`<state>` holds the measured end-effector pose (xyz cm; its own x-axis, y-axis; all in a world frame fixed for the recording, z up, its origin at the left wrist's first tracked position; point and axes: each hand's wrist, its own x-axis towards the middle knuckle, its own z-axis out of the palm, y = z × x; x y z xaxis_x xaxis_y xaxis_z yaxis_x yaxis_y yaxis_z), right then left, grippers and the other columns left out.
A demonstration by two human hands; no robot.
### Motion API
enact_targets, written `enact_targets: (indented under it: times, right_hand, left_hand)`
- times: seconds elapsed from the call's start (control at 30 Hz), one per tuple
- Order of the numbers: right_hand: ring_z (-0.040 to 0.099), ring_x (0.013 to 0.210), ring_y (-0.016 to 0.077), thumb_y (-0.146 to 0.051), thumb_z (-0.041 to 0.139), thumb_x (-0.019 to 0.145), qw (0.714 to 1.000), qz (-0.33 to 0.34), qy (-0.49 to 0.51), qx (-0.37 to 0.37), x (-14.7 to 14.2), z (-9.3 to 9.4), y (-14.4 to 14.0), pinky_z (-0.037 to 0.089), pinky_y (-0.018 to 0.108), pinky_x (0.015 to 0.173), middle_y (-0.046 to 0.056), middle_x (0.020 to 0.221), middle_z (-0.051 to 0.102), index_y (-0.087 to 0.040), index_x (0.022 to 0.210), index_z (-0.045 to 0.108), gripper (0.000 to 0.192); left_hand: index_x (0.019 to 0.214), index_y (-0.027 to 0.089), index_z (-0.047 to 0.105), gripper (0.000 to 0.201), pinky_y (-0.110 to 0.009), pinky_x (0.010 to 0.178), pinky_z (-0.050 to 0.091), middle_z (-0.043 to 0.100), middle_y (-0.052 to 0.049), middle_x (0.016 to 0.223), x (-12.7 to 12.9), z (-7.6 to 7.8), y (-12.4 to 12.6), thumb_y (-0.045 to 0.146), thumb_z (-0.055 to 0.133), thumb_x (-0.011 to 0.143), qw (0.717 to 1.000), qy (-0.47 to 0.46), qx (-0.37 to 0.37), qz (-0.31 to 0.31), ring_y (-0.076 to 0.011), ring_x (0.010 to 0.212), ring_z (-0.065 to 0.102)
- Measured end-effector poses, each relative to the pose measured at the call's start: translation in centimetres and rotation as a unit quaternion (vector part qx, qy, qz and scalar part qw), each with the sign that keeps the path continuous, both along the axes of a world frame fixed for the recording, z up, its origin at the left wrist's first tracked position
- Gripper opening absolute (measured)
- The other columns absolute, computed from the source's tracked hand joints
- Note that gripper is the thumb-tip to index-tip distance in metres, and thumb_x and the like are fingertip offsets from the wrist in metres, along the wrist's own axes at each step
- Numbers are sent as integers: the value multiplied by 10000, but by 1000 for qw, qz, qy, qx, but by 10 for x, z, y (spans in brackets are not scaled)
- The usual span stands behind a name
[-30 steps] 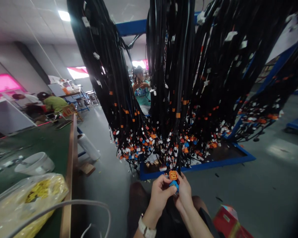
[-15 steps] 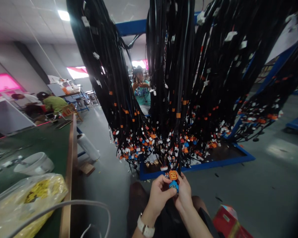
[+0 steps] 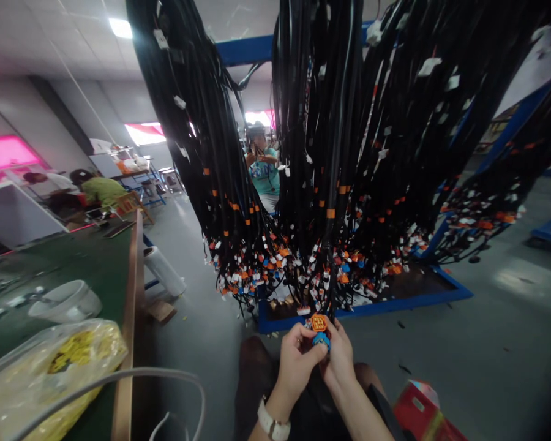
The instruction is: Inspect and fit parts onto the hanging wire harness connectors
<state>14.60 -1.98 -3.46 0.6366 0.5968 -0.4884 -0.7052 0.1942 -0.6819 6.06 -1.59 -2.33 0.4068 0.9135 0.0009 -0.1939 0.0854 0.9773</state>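
Pinching together low in the head view, the left hand (image 3: 298, 358) and the right hand (image 3: 338, 358) meet around two small plugs at the end of a hanging black cable (image 3: 335, 184): an orange connector (image 3: 319, 322) on top and a blue connector (image 3: 322, 340) directly beneath it, the two touching. The left hand's fingers (image 3: 313, 361) are curled in close, thumb and forefinger closed on the blue connector from the left, while the right hand's fingers (image 3: 333, 343) are likewise drawn together and press against both plugs from the right, so neither hand stands open. A white wristwatch (image 3: 270, 425) sits on the left wrist. The plugs are held just above the person's dark-clad lap, in front of the blue base (image 3: 395, 300) of a rack from which thick bundles of black wire harnesses (image 3: 239, 184) hang, their lower ends crowded with orange, blue and white connectors. On the green workbench (image 3: 87, 263) at the left lies a clear plastic bag (image 3: 27, 373) holding yellow parts, too blurred to name, and behind it a white bowl (image 3: 67, 301) whose contents cannot be made out. A roll of clear film (image 3: 165, 272) leans beside the bench, and a red box (image 3: 422, 404) sits on the floor by the right forearm. Another person in a teal shirt (image 3: 262, 174) sits beyond the harnesses.
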Motion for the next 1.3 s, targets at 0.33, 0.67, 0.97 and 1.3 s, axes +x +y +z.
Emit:
enact_targets:
  times: [0.33,0.67,0.97,1.3]
  right_hand:
    - [601,537,125,-318,778,521,1000,-3,-11,-2,0,-3,2,472,220,511,-44,615,645,-198,862,547,429]
    - [647,608,163,-362,799,540,997,69,-43,8,1,8,-4,504,239,520,-5,701,696,-194,937,569,488]
    - [667,837,206,-319,814,535,988,150,-24,10,19,3,-6,539,286,653,35,899,717,-191,930,665,441]
    - [640,589,171,-402,749,664,955,283,-71,47,35,22,-22,501,258,589,52,658,693,-119,755,709,300]
  left_hand:
    - [679,155,551,273,-208,597,387,595,8,667,2,5,-1,250,782,570,998,-13,-52,28,-113,622,513]
    - [800,111,655,466,-253,623,468,656,-70,741,-9,-5,16,570,587,757,983,-76,-164,28,-147,675,590]
    - [1082,221,595,506,-243,634,482,654,-59,1001,-11,-13,19,574,626,721,981,-62,-181,7,-153,798,610]
    - [937,144,704,592,-283,774,445,653,-122,1076,-22,-23,35,668,519,736,982,55,-138,115,-226,1015,560]
